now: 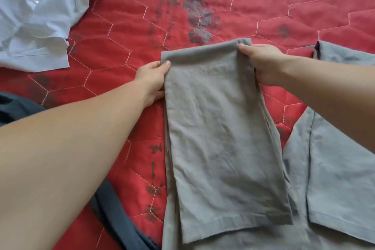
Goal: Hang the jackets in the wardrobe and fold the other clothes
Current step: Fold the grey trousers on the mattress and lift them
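A: What are the fingers doing?

B: The left hand (153, 79) pinches the far left corner of the folded grey trousers (221, 138), thumb on top and fingers (162, 94) tucked under the edge. The right hand (261, 63) grips the far right corner the same way, its thumb (243, 47) on the fold.

A: And where do the trousers lie?

B: Along the red quilted bed cover (142, 32), folded over themselves, the hemmed end nearest the person resting on more grey cloth. A second grey garment (336, 158) lies just beside them on the right.

A: How will they handle?

B: I judge them light, thin and limp, creasing easily. One hand alone would let them sag, so the two far corners at the fold are a sensible hold; the layers could slide apart if lifted fast.

A: Anything else around?

B: A white shirt (38, 16) crumpled at the far left, well apart, and a dark garment (117, 213) under the left forearm.
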`<state>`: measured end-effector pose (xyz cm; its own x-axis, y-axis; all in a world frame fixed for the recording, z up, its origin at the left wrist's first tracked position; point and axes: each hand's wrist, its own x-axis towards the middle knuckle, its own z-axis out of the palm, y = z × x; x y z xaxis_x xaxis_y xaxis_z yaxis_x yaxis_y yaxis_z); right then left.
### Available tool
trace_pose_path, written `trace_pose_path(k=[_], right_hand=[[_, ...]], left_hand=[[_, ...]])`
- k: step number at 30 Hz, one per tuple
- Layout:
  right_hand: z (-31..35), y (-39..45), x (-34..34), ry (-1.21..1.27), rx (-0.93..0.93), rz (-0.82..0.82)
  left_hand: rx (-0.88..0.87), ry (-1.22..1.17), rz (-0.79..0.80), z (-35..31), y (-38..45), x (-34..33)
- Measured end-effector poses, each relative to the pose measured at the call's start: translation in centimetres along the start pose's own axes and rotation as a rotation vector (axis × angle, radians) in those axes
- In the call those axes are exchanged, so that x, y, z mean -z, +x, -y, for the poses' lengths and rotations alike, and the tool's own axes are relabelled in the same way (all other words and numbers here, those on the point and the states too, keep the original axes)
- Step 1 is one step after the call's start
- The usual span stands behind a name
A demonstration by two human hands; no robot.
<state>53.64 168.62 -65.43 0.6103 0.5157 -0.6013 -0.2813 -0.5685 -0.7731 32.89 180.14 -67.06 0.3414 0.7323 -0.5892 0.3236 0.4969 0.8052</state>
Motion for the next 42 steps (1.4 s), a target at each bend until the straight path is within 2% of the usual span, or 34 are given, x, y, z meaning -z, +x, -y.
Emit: trace_pose_path(k=[5,7,9,13,15,17,18,20,23,26,28,30,32,34,36,38,42], right_hand=[[0.2,2.3,-0.6,-0.147,-0.011,-0.121],[0.1,2.5,-0.7,-0.161,-0.017,-0.135],[-0.2,2.0,-0.2,-0.135,-0.001,-0.082],[-2.0,-1.4,2.3,-0.244,-0.06,0.201],[-3.1,-3.1,3.7,-0.356,-0.17,0.42],[-3.9,-4.4,4.6,-0.479,-0.278,0.596],[-4.2,-4.8,4.9,-0.515,-0.305,0.626],[-4.7,-5.3,4.9,-0.539,-0.286,0.602],[-5.3,-6.3,4.5,-0.511,-0.183,0.467],[-6.5,-8.2,4.1,-0.473,0.02,0.288],[-8.0,-10.3,3.7,-0.505,0.222,0.104],[-10.4,-13.6,3.9,-0.679,0.453,-0.095],[-13.5,-17.7,4.5,-0.884,0.656,-0.204],[-17.1,-21.0,5.1,-1.096,0.71,-0.184],[-20.3,-22.2,5.4,-1.278,0.608,-0.102],[-21.8,-21.3,5.5,-1.329,0.568,-0.091],[-21.9,-21.2,5.9,-1.365,0.599,-0.037]], left_hand=[[-0.003,-0.02,-0.131,-0.1,1.6,-0.8],[-0.007,-0.048,-0.124,-0.1,1.6,-0.8],[-0.037,-0.073,-0.063,0.1,1.0,-0.4],[-0.034,0.035,0.104,1.9,-1.5,1.0],[0.139,0.169,0.342,2.4,-2.9,2.0],[0.345,0.433,0.575,2.5,-4.2,2.8],[0.386,0.527,0.606,2.7,-4.5,2.9],[0.342,0.56,0.491,3.0,-4.9,2.6],[0.171,0.417,0.263,4.4,-5.9,1.7],[-0.054,0.34,0.043,6.0,-7.7,0.9],[-0.221,0.46,-0.157,6.9,-9.5,0.1],[-0.449,0.704,-0.272,8.0,-12.4,-0.7],[-0.763,0.95,-0.202,9.3,-16.1,-1.9],[-0.962,1.086,-0.038,11.7,-19.1,-3.1],[-0.89,1.336,0.132,14.4,-20.8,-4.2],[-0.748,1.557,0.198,16.5,-20.6,-5.1],[-0.619,1.569,0.173,17.8,-21.7,-5.9]])
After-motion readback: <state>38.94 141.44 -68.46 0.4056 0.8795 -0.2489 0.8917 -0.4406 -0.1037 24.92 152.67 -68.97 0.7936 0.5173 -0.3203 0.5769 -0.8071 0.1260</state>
